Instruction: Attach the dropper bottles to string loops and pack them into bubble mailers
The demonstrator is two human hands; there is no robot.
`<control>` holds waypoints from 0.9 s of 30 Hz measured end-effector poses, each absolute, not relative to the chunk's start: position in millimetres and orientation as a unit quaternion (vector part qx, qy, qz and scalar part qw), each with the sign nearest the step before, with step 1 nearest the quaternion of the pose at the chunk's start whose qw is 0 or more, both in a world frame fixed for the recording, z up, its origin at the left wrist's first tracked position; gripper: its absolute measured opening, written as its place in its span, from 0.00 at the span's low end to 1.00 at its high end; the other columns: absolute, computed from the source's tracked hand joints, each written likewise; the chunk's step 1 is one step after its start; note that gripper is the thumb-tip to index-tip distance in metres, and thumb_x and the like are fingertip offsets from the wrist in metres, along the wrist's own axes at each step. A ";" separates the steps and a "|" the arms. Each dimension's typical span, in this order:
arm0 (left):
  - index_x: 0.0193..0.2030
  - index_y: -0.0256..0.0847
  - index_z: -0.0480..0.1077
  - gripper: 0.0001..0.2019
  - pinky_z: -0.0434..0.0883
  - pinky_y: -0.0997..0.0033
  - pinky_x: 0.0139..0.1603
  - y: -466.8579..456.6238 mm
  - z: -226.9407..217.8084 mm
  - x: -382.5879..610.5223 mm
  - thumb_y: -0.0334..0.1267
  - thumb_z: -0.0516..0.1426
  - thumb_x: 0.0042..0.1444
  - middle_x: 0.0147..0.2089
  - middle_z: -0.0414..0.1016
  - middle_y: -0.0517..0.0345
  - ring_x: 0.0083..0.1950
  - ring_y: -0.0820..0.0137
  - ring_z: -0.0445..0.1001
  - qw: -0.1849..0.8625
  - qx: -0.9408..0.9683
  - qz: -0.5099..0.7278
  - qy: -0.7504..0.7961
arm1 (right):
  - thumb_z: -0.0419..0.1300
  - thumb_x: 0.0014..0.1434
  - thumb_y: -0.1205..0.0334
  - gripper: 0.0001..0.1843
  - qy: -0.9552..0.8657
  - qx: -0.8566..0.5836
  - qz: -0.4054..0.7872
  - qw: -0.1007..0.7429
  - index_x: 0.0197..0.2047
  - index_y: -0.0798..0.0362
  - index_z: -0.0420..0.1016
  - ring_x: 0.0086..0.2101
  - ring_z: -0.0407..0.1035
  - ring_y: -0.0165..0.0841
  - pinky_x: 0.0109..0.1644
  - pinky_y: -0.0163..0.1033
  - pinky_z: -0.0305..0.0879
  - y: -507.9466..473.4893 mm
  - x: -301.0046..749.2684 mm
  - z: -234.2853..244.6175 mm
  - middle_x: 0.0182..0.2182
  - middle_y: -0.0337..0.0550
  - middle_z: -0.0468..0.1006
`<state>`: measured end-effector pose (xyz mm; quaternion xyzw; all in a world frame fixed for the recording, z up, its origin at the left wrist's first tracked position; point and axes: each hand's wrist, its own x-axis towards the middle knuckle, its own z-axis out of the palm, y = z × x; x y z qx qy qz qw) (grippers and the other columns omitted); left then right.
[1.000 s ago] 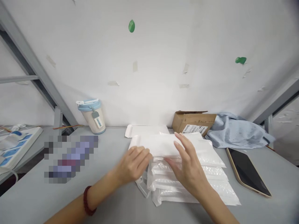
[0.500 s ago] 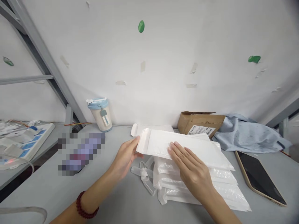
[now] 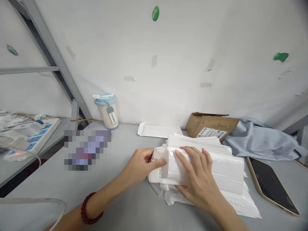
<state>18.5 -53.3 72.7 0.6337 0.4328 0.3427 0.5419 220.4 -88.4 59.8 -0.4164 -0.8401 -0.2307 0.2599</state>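
A white padded mailer envelope (image 3: 216,165) lies on top of a stack of similar white mailers (image 3: 231,199) on the grey table (image 3: 115,199). My left hand (image 3: 141,165) pinches the envelope's flap at its left end, fingers closed on it. My right hand (image 3: 196,178) rests over the envelope's left part, fingers curled down and pressing it. Small clear plastic pieces (image 3: 156,188) peek out under the stack's left edge.
A blue-lidded cup (image 3: 107,110) stands by the wall. A flat white carton (image 3: 158,130), a brown cardboard box (image 3: 211,125) and a blue cloth (image 3: 262,141) lie behind the stack. A tablet (image 3: 271,184) sits at the right, a power strip (image 3: 29,138) at the far left.
The envelope came down from being held up flat onto the stack. My left hand moved right onto the flap and pinched it. My right hand curled over the envelope.
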 end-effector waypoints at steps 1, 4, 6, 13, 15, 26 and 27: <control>0.31 0.36 0.72 0.13 0.66 0.73 0.30 -49.9 73.4 15.3 0.46 0.58 0.50 0.29 0.73 0.58 0.32 0.68 0.71 0.521 0.644 0.338 0.447 | 0.58 0.49 0.63 0.35 -0.834 -0.417 -0.243 0.268 0.60 0.57 0.54 0.50 0.56 0.52 0.53 0.63 0.50 -87.3 221.6 59.8 0.50 0.60 0.60; 0.29 0.37 0.72 0.16 0.64 0.72 0.33 -38.6 78.5 0.7 0.48 0.53 0.55 0.29 0.73 0.58 0.32 0.69 0.69 0.457 0.687 0.304 0.477 | 0.58 0.53 0.64 0.28 -0.815 -0.425 -0.280 0.277 0.57 0.55 0.58 0.44 0.59 0.47 0.47 0.55 0.57 -82.9 226.8 60.5 0.46 0.56 0.63; 0.32 0.39 0.73 0.14 0.64 0.72 0.35 -33.8 81.7 -9.7 0.47 0.53 0.55 0.34 0.74 0.58 0.36 0.68 0.69 0.422 0.729 0.242 0.482 | 0.58 0.54 0.63 0.26 -0.802 -0.444 -0.282 0.285 0.56 0.55 0.59 0.43 0.60 0.46 0.44 0.51 0.59 -80.1 231.1 61.1 0.45 0.56 0.64; 0.38 0.44 0.72 0.10 0.63 0.71 0.44 -41.2 75.8 -17.5 0.35 0.56 0.48 0.41 0.73 0.59 0.44 0.65 0.67 0.367 0.837 0.095 0.396 | 0.56 0.56 0.63 0.23 -0.784 -0.502 -0.185 0.315 0.55 0.54 0.60 0.43 0.63 0.42 0.43 0.46 0.59 -75.5 239.4 58.7 0.42 0.51 0.66; 0.34 0.44 0.73 0.07 0.64 0.72 0.39 -42.6 78.5 -17.1 0.35 0.54 0.50 0.36 0.73 0.59 0.39 0.67 0.67 0.357 0.838 0.120 0.394 | 0.55 0.56 0.64 0.24 -0.781 -0.508 -0.169 0.322 0.56 0.52 0.59 0.43 0.64 0.42 0.43 0.45 0.59 -75.7 239.9 58.3 0.42 0.50 0.67; 0.39 0.40 0.70 0.10 0.69 0.75 0.33 -49.6 95.1 -4.3 0.38 0.62 0.50 0.31 0.74 0.60 0.28 0.75 0.69 0.460 0.565 0.532 0.432 | 0.56 0.53 0.53 0.31 -0.784 -0.523 -0.112 0.314 0.57 0.55 0.56 0.41 0.63 0.43 0.39 0.46 0.61 -86.3 222.8 61.7 0.42 0.51 0.67; 0.39 0.40 0.69 0.11 0.69 0.74 0.34 -50.8 93.1 -1.4 0.38 0.62 0.49 0.33 0.76 0.60 0.29 0.75 0.70 0.472 0.549 0.538 0.433 | 0.56 0.53 0.53 0.31 -0.783 -0.528 -0.109 0.310 0.57 0.55 0.56 0.40 0.63 0.43 0.39 0.46 0.61 -86.6 221.3 61.1 0.41 0.51 0.67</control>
